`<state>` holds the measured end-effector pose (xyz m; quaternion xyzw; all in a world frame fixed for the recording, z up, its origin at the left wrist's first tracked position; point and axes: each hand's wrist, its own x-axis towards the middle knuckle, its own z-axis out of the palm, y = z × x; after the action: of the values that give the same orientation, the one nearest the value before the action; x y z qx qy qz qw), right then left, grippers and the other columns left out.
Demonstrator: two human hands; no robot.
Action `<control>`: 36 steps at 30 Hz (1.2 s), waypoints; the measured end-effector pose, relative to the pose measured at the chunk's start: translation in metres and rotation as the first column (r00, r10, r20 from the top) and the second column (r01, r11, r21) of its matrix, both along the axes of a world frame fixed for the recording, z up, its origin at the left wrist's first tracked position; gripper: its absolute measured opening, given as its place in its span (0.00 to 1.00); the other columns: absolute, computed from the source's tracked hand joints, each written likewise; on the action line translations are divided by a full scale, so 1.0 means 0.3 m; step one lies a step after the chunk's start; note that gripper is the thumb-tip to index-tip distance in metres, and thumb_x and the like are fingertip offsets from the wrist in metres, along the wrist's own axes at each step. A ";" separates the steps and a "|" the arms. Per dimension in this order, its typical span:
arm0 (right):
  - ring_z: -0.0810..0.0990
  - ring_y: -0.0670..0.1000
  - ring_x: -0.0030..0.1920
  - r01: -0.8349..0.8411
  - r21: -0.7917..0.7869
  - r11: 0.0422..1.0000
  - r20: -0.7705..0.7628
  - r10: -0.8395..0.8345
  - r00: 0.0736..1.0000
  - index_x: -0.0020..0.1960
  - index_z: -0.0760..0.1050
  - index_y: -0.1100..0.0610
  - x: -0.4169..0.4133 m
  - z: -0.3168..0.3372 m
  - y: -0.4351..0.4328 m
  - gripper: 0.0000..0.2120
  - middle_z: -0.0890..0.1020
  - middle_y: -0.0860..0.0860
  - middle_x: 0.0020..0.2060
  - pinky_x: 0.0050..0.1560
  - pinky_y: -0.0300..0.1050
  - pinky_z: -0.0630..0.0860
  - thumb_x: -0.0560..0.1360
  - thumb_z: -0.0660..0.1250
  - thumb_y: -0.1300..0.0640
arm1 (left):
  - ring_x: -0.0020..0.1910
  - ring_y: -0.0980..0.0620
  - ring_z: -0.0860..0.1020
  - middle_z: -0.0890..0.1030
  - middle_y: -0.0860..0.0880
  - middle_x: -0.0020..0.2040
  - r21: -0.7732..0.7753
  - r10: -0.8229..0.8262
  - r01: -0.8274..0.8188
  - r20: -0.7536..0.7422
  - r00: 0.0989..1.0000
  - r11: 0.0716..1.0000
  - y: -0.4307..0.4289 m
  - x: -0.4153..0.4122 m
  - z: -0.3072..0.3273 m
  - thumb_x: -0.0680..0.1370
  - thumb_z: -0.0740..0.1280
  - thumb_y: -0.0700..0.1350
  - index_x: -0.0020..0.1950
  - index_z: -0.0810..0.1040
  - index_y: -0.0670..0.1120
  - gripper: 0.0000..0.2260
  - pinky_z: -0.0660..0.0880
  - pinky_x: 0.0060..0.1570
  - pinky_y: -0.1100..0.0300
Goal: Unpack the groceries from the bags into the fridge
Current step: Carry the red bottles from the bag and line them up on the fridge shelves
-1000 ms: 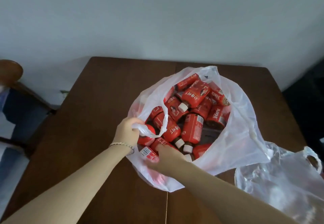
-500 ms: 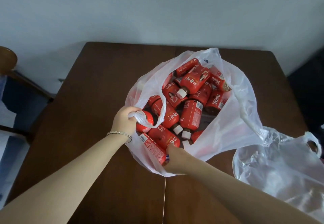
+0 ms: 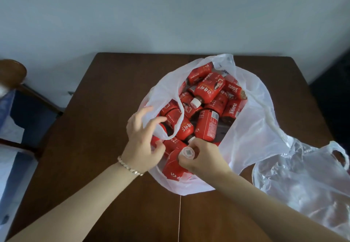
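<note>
A white plastic bag [image 3: 251, 133] lies open on the brown wooden table [image 3: 106, 109], full of several red juice bottles [image 3: 208, 88] with white caps. At the bag's near rim my right hand [image 3: 206, 158] pinches the neck of one red juice bottle [image 3: 174, 168], whose cap points up toward me. My left hand [image 3: 142, 139] hovers over the bag's left rim with fingers spread and loosely bent, beside the bag's handle loop [image 3: 178, 126], holding nothing.
A second, clear plastic bag [image 3: 303, 185] lies crumpled on the table's right near corner. A wooden chair [image 3: 11, 71] and blue-and-white items stand off the table's left side. A pale wall runs behind the table.
My left hand has let go of the bag's handle and opened over the rim. My right hand has raised one bottle by its neck at the bag's near edge.
</note>
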<state>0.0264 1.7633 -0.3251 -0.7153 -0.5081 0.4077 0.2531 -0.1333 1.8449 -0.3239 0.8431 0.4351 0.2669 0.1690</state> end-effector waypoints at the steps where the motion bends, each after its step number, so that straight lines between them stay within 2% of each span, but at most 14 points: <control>1: 0.78 0.44 0.38 0.002 0.043 0.999 0.005 -0.002 1.000 0.46 0.74 0.54 0.004 0.015 -0.003 0.11 0.78 0.45 0.40 0.37 0.31 0.73 0.70 0.72 0.50 | 0.62 0.53 0.70 0.72 0.48 0.62 -0.046 -0.192 0.194 0.028 0.981 0.980 -0.038 0.009 0.023 0.69 0.68 0.46 0.59 0.73 0.49 0.19 0.72 0.61 0.57; 3: 0.79 0.45 0.39 0.028 0.096 0.995 -0.035 -0.024 0.999 0.47 0.76 0.56 0.011 0.012 -0.003 0.12 0.81 0.48 0.41 0.37 0.33 0.74 0.67 0.74 0.53 | 0.57 0.56 0.74 0.77 0.53 0.58 -0.231 -0.374 0.358 -0.025 0.927 0.904 -0.104 0.029 0.035 0.71 0.67 0.52 0.62 0.70 0.52 0.21 0.76 0.56 0.60; 7: 0.78 0.42 0.37 -0.066 0.075 0.995 -0.046 0.070 0.997 0.43 0.73 0.50 0.007 0.001 0.005 0.11 0.78 0.43 0.38 0.35 0.27 0.73 0.67 0.75 0.53 | 0.50 0.54 0.79 0.80 0.51 0.52 -0.296 -0.249 0.202 -0.128 0.960 0.933 -0.127 0.066 0.005 0.69 0.73 0.53 0.60 0.73 0.47 0.22 0.74 0.46 0.69; 9: 0.77 0.43 0.36 -0.157 0.027 0.987 -0.018 0.157 0.987 0.42 0.72 0.48 0.016 -0.008 0.014 0.11 0.78 0.44 0.37 0.35 0.30 0.75 0.68 0.74 0.50 | 0.51 0.53 0.79 0.80 0.50 0.53 -0.355 -0.230 0.160 -0.164 0.959 0.921 -0.119 0.078 0.005 0.72 0.72 0.51 0.60 0.73 0.46 0.20 0.73 0.47 0.68; 13: 0.80 0.46 0.43 -0.330 -0.068 0.942 -0.055 0.327 0.944 0.50 0.80 0.57 0.065 0.015 0.036 0.14 0.82 0.50 0.44 0.47 0.40 0.77 0.75 0.66 0.47 | 0.54 0.55 0.77 0.78 0.51 0.56 -0.373 -0.239 0.119 -0.297 0.924 0.920 -0.130 0.081 0.005 0.75 0.67 0.52 0.62 0.72 0.47 0.18 0.71 0.52 0.69; 15: 0.78 0.51 0.45 -0.311 -0.117 0.943 0.080 0.321 0.944 0.47 0.78 0.58 0.116 0.011 0.071 0.16 0.81 0.52 0.44 0.48 0.45 0.75 0.78 0.60 0.47 | 0.56 0.55 0.76 0.77 0.51 0.58 -0.353 -0.211 0.078 -0.357 0.910 0.932 -0.125 0.078 0.011 0.75 0.65 0.53 0.63 0.72 0.48 0.18 0.70 0.54 0.68; 17: 0.77 0.53 0.48 -0.373 -0.204 0.905 0.375 0.424 0.824 0.48 0.74 0.55 0.178 -0.017 0.090 0.11 0.80 0.53 0.47 0.51 0.47 0.74 0.80 0.57 0.50 | 0.56 0.55 0.76 0.77 0.51 0.58 -0.339 -0.178 0.042 -0.383 0.907 0.940 -0.116 0.074 0.010 0.75 0.66 0.54 0.62 0.73 0.49 0.18 0.71 0.53 0.68; 20: 0.79 0.53 0.41 -0.499 -0.404 0.767 0.663 0.621 0.418 0.51 0.78 0.58 0.202 -0.072 0.059 0.07 0.82 0.55 0.46 0.50 0.46 0.78 0.74 0.69 0.57 | 0.55 0.56 0.75 0.75 0.52 0.57 -0.330 -0.155 0.018 -0.395 0.906 0.944 -0.115 0.074 0.019 0.73 0.67 0.54 0.61 0.72 0.50 0.18 0.69 0.50 0.69; 22: 0.79 0.52 0.47 -0.459 -0.505 0.731 0.629 0.676 0.384 0.56 0.76 0.59 0.198 -0.055 0.026 0.11 0.80 0.55 0.51 0.55 0.44 0.75 0.74 0.69 0.59 | 0.54 0.56 0.75 0.75 0.53 0.56 -0.309 -0.127 0.004 -0.379 0.917 0.951 -0.112 0.070 0.032 0.72 0.68 0.54 0.60 0.73 0.50 0.18 0.69 0.49 0.70; 24: 0.76 0.54 0.59 -0.390 -0.637 0.665 0.493 0.740 0.457 0.65 0.70 0.59 0.189 -0.048 -0.002 0.14 0.76 0.55 0.59 0.61 0.45 0.71 0.80 0.59 0.59 | 0.52 0.56 0.75 0.75 0.53 0.53 -0.303 -0.107 -0.004 -0.347 0.932 0.953 -0.109 0.064 0.043 0.71 0.69 0.52 0.56 0.75 0.50 0.16 0.70 0.47 0.70; 27: 0.78 0.55 0.57 -0.385 -0.548 0.742 0.573 0.669 0.474 0.66 0.68 0.59 0.171 -0.086 0.021 0.15 0.77 0.56 0.58 0.55 0.46 0.74 0.80 0.57 0.60 | 0.49 0.56 0.75 0.70 0.55 0.48 -0.317 -0.135 0.018 -0.349 0.928 0.948 -0.116 0.064 0.050 0.70 0.69 0.51 0.50 0.74 0.50 0.12 0.70 0.45 0.69; 29: 0.77 0.55 0.57 -0.423 -0.506 0.751 0.644 0.656 0.395 0.69 0.63 0.57 0.134 -0.127 0.041 0.18 0.74 0.55 0.60 0.56 0.47 0.75 0.80 0.59 0.57 | 0.48 0.57 0.74 0.67 0.56 0.48 -0.329 -0.148 0.018 -0.374 0.916 0.944 -0.125 0.066 0.049 0.70 0.69 0.53 0.48 0.70 0.52 0.12 0.69 0.45 0.70; 32: 0.72 0.55 0.62 -0.432 -0.531 0.729 0.701 0.665 0.260 0.69 0.66 0.56 0.081 -0.189 0.069 0.19 0.70 0.55 0.64 0.61 0.49 0.71 0.79 0.61 0.53 | 0.45 0.58 0.72 0.67 0.56 0.47 -0.335 -0.140 -0.001 -0.395 0.908 0.942 -0.134 0.067 0.051 0.71 0.68 0.53 0.46 0.66 0.53 0.12 0.68 0.42 0.72; 36: 0.71 0.56 0.64 -0.432 -0.543 0.720 0.730 0.659 0.181 0.69 0.66 0.57 0.065 -0.221 0.083 0.21 0.70 0.56 0.65 0.64 0.50 0.69 0.79 0.62 0.52 | 0.34 0.56 0.69 0.67 0.55 0.44 -0.335 -0.134 -0.003 -0.387 0.912 0.942 -0.142 0.052 0.063 0.72 0.67 0.50 0.42 0.65 0.51 0.10 0.61 0.30 0.74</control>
<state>0.0459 1.7882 -0.3913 -0.6053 -0.7335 0.0760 -0.2997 -0.1177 1.8025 -0.3052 0.8542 0.4700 0.0047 0.2222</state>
